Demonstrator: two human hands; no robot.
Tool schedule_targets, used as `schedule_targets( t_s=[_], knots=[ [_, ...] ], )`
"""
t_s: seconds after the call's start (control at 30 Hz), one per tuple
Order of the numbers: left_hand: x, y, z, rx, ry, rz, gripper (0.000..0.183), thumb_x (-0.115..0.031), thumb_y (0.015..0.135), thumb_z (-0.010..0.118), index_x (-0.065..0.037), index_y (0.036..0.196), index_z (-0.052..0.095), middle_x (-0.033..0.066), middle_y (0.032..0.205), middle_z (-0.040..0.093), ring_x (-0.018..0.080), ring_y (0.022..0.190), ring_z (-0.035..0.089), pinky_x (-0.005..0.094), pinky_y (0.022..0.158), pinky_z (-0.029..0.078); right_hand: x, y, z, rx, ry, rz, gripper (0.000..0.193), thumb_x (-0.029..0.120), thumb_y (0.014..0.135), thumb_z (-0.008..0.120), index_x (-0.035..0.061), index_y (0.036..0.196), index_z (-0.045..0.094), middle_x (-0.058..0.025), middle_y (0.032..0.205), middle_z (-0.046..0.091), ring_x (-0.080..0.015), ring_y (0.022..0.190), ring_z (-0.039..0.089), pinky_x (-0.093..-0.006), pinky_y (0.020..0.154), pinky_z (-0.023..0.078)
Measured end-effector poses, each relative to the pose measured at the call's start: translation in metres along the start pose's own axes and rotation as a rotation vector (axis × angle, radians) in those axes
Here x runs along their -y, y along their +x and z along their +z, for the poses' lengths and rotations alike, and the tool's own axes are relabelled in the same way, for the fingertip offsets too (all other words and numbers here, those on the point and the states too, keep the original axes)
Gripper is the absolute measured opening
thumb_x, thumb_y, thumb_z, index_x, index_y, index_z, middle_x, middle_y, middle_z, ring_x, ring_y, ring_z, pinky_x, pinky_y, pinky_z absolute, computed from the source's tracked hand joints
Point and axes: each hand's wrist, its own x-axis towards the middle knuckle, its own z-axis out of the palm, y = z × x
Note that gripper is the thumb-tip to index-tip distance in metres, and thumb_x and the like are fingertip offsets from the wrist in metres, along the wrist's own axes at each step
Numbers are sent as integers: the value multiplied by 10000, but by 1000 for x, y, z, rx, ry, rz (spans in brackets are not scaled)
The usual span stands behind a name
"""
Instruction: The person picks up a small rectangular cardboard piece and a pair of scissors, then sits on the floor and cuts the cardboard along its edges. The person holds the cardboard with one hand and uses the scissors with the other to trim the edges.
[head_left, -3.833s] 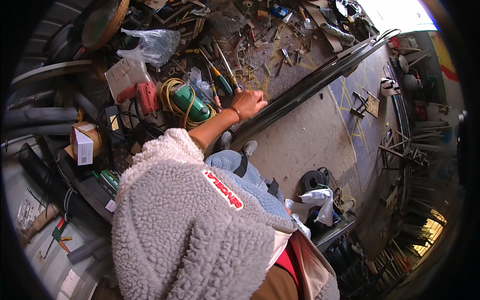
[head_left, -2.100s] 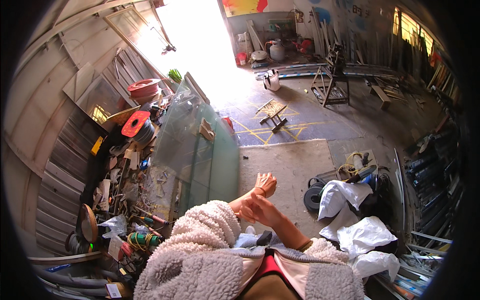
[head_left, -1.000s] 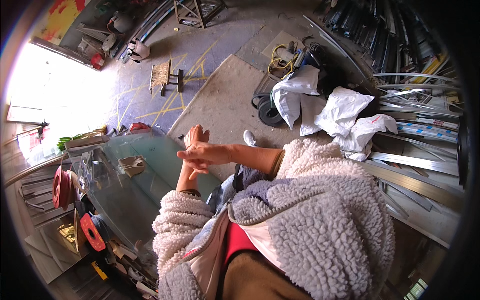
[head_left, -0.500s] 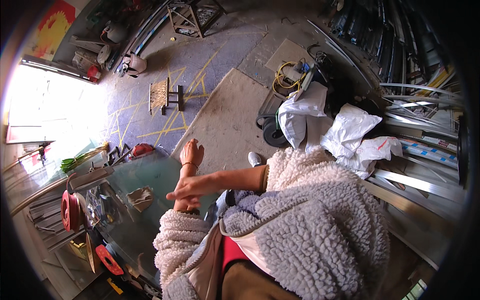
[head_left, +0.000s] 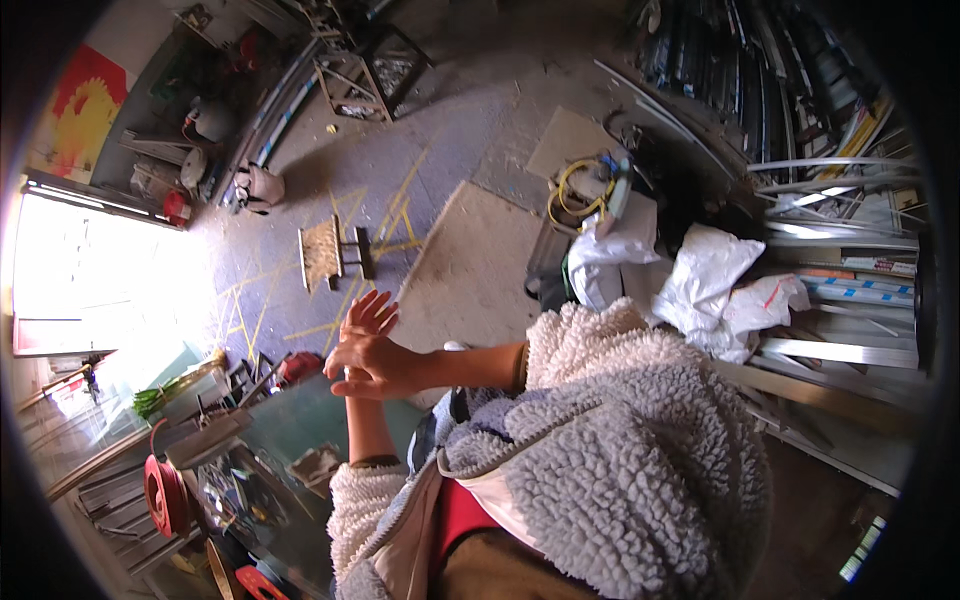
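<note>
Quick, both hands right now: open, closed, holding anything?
Left hand: open, nothing visible in it.
Right hand: crosses over the left hand; whether it grips cannot be told.

The cream and grey fleece jacket [head_left: 630, 480], behind the right hand [head_left: 388, 366], is rough, curly-pile, matt cloth; to the hand's near left, the pale green flat glass sheet [head_left: 290, 424] looks smooth and faintly glossy; beyond the hand, the tan woven stool seat [head_left: 320, 254] looks coarse and matt; to its right, the crumpled white plastic bag [head_left: 705, 272] has a soft sheen; farther right, the long silver metal bar [head_left: 840, 351] shines, smooth.
</note>
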Motion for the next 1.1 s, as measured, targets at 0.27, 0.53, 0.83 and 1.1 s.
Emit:
schedule_targets(
  t_s=[0.27,0.53,0.83,1.1],
  knots=[
    [-111,14,106,139,-151,326,643,-421,1020,407,-34,1516,274,116,1533,348,260,1386,382,379,1137,301,-42,116,-73,-362,-464,-78,453,361,1004,359,74,1271,587,-145,1407,504,-264,1394,374,-493,1186,106],
    [-173,67,151,2,840,844,693,-383,994,431,-13,1537,209,180,1602,200,322,1499,133,398,1199,110,-99,192,-132,-400,1056,216,739,667,982,288,94,1411,470,-109,1400,544,-293,1240,551,-422,1038,403],
    [-204,156,-8,-681,1458,789,620,-435,1028,307,-21,1489,330,169,1527,363,333,1438,287,496,1193,113,-116,255,-113,-143,1032,675,737,644,974,394,122,1494,381,-34,1484,435,-178,1374,385,-367,1095,331],
    [-15,21,-214,-750,1291,-610,604,-521,834,654,-65,1219,559,170,1270,608,339,1238,540,605,1056,347,-347,182,-229,-187,1031,814,695,602,991,371,4,1313,520,-158,1278,617,-286,1152,614,-422,973,509]
  ],
)
